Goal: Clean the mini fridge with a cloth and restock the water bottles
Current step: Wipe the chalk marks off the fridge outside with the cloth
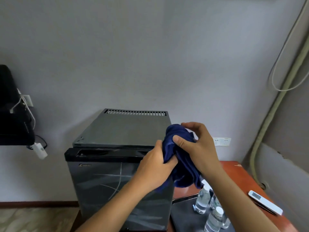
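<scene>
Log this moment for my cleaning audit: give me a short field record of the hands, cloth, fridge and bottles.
left hand: grips the lower part of the cloth
right hand: grips the upper part of the cloth
cloth: dark blue, bunched, held in the air in front of the fridge
mini fridge: door closed
water bottles: upright on the dark tray, right of the fridge
remote: white, on the red-brown table
</scene>
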Motion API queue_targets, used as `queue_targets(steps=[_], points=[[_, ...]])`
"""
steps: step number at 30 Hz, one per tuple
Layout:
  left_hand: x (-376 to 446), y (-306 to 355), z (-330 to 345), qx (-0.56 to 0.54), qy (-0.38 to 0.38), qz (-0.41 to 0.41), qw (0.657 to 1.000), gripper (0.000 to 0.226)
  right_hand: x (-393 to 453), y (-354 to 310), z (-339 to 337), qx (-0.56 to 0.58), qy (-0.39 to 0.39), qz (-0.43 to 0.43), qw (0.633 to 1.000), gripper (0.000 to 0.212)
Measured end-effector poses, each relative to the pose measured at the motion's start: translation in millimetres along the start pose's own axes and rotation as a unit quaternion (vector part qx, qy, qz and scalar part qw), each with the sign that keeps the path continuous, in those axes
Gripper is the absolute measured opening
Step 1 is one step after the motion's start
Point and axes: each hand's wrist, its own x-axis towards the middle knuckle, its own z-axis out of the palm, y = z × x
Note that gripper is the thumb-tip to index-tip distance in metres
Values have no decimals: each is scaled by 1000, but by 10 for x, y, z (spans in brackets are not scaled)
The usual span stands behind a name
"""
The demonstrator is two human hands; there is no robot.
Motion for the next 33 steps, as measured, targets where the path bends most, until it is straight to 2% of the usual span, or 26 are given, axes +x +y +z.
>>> queue_targets(steps=[4, 6, 8, 10, 12, 17, 19, 20, 22, 24, 26, 28, 31, 33], points=[[-61, 211, 296, -228, 38, -49, 972, 8, -148, 93, -290, 195, -83, 50, 976, 42], [-44, 300, 496, -290, 35, -79, 953, 18, -175, 194, -509, 161, -108, 29, 981, 51], [4, 407, 718, -310, 47, -96, 945, 22, -184, 378, -724, 111, -119, 25, 986, 76], [80, 491, 925, -311, 73, -103, 942, 23, -187, 562, -862, 110, -146, 42, 982, 99], [160, 584, 1151, -317, 79, -117, 938, 26, -170, 761, -989, 104, -155, 43, 981, 114], [270, 755, 1496, -347, -34, -197, 916, 37, -74, 1193, -1239, 151, -84, 104, 979, 105], [305, 741, 1513, -308, -67, -198, 928, 26, -17, 1339, -1304, 167, -54, 130, 976, 99], [306, 718, 1483, -268, -92, -194, 939, 16, 3, 1404, -1319, 171, -38, 142, 974, 86], [302, 686, 1435, -167, -165, -185, 954, 25, 36, 1482, -1349, 195, -30, 169, 966, 56], [305, 661, 1382, -59, -217, -162, 961, 29, 55, 1568, -1346, 224, -53, 195, 953, 50], [352, 681, 1273, 39, -224, -134, 964, 33, 86, 1638, -1328, 256, -64, 226, 938, 59], [450, 693, 1130, 86, -212, -97, 969, 45, 146, 1693, -1310, 294, -50, 246, 922, 76], [677, 602, 876, 96, -129, -80, 984, 45, 264, 1760, -1293, 339, -22, 260, 904, 99], [888, 463, 717, 121, -56, -85, 987, 45, 344, 1807, -1275, 355, -16, 263, 897, 104]])
